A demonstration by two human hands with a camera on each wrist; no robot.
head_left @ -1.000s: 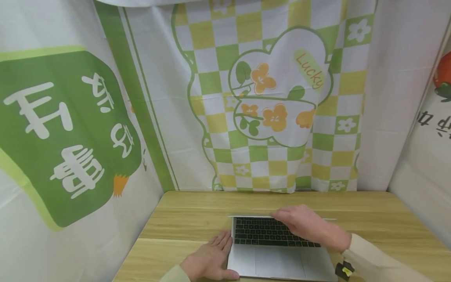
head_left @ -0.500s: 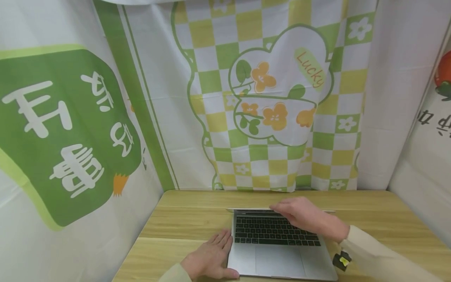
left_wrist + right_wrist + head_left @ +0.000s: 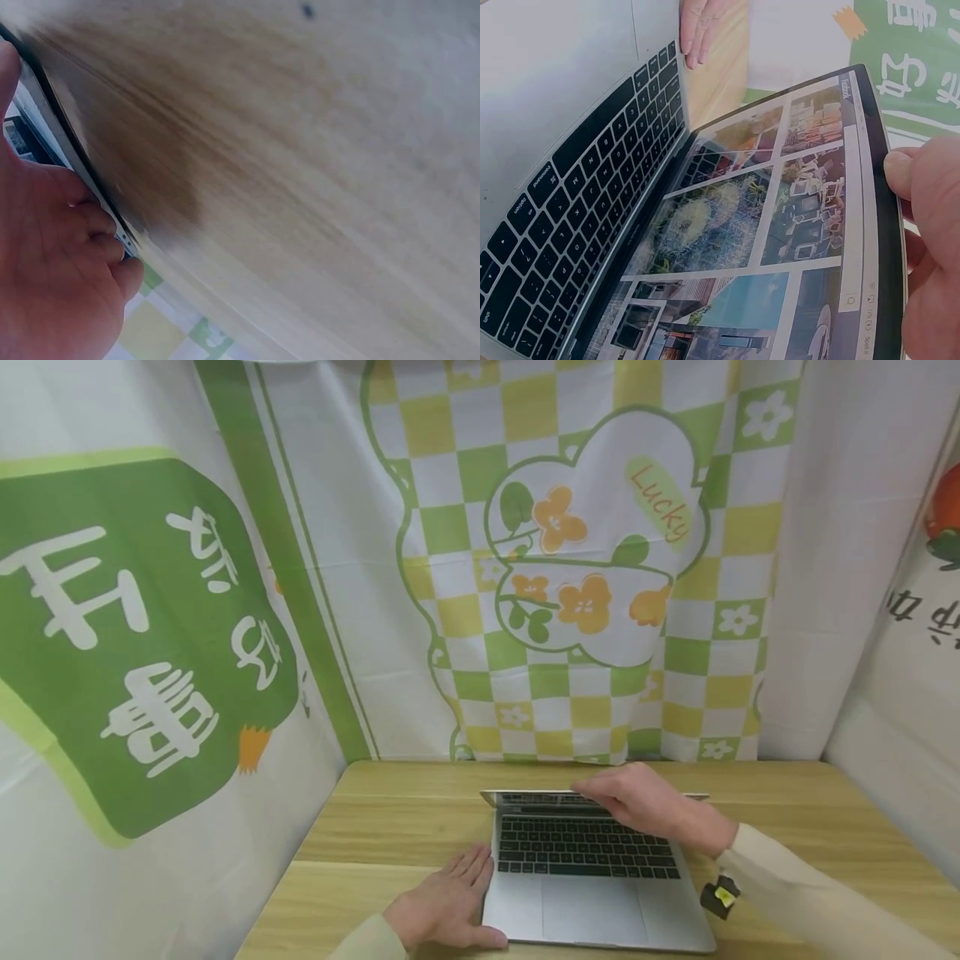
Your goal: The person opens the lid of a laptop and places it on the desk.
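A silver laptop (image 3: pixel 592 912) with black keys sits partly unfolded on the wooden table. My right hand (image 3: pixel 637 797) pinches the top edge of its lid (image 3: pixel 525 795). In the right wrist view, the thumb (image 3: pixel 898 174) presses the dark bezel while the other fingers go behind it, partly hidden. The lit screen (image 3: pixel 720 225) displays a grid of photos. Along the laptop's left side lies my left hand (image 3: pixel 446 902), fingers extended against the edge and thumb at the front corner.
The wooden table (image 3: pixel 397 827) reaches back to a green-and-yellow checked cloth (image 3: pixel 585 693). Printed cloth also hangs at the left (image 3: pixel 180 652) and right (image 3: pixel 900 693). A small black device (image 3: pixel 720 897) is worn at my right wrist.
The laptop lid has swung further back with my right hand on its edge, uncovering more of the keyboard's far rows. My left hand stays beside the laptop.
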